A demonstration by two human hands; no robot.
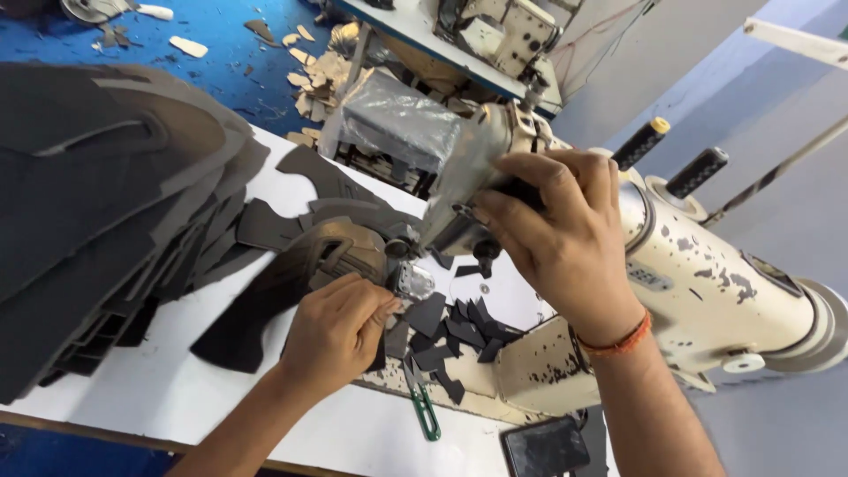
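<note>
My left hand [334,331] rests on the white table, fingers pinched on a dark grey fabric piece [274,296] that lies by the presser foot [412,281] of a worn cream sewing machine [707,283]. My right hand [565,234] is raised against the machine's head [481,168], fingers curled near its front face; whether it grips a part I cannot tell. Small dark offcuts [459,331] lie on the machine bed just right of my left hand.
A tall stack of dark cut pieces [97,203] fills the table's left side. Green-handled thread snips [422,402] and a dark phone [545,446] lie near the front edge. Two black thread spools [671,155] stand behind the machine. Scraps litter the blue floor [221,62].
</note>
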